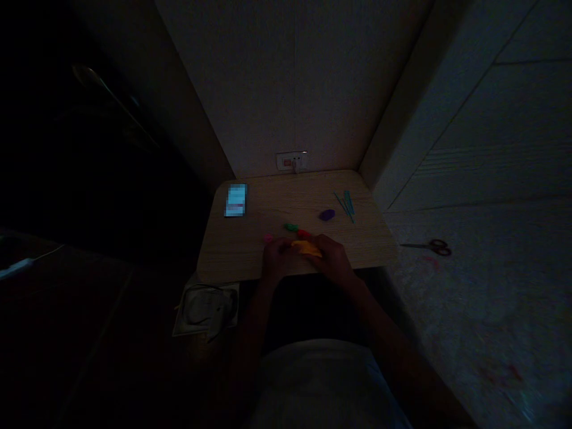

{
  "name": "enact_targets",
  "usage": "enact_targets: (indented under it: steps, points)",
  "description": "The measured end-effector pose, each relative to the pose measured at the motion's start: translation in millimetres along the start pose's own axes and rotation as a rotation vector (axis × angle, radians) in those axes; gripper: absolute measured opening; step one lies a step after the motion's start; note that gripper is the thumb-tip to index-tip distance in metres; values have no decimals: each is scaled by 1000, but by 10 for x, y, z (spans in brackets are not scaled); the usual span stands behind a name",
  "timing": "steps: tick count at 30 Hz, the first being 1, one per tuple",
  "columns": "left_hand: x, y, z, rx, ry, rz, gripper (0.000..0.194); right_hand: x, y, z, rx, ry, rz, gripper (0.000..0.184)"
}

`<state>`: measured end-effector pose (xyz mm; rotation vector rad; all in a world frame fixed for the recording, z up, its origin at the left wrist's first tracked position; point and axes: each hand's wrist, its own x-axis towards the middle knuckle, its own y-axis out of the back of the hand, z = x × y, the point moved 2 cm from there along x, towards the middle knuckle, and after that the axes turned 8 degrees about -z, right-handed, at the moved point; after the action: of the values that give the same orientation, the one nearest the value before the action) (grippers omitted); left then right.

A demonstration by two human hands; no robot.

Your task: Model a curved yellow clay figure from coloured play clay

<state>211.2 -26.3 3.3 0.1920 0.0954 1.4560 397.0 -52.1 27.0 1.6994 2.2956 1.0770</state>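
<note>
Near the front edge of the small wooden table [254, 259], an orange lump that looks like modelling clay [307, 248] lies between my hands. My right hand [333, 256] is closed around its right side. From the other side, the fingers of my left hand [274, 256] pinch its left end. Just beyond sit a red piece [304, 233] and a green piece [291, 227], touching or nearly so. A small pink piece [268, 238] is beside my left fingers. Farther right lies a purple piece [327, 215]. Dim light hides fine detail.
A lit phone [236, 200] lies at the table's back left. Several thin blue-green sticks [346, 205] are at the right. Behind is a wall socket [292, 161] with a plug. Scissors [435, 246] rest on the pale surface at right; a box with a cable [208, 310] stands lower left.
</note>
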Motion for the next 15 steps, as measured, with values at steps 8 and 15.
enact_targets:
  steps: [8, 15]
  points:
    - [-26, -23, 208, 221, -274, -92, 17, -6, 208, 228, -23, -57, 52, 31]
    - [27, -118, 275, 777, -428, -149, 41, -46, 315, 490, -13, -195, 233, 29]
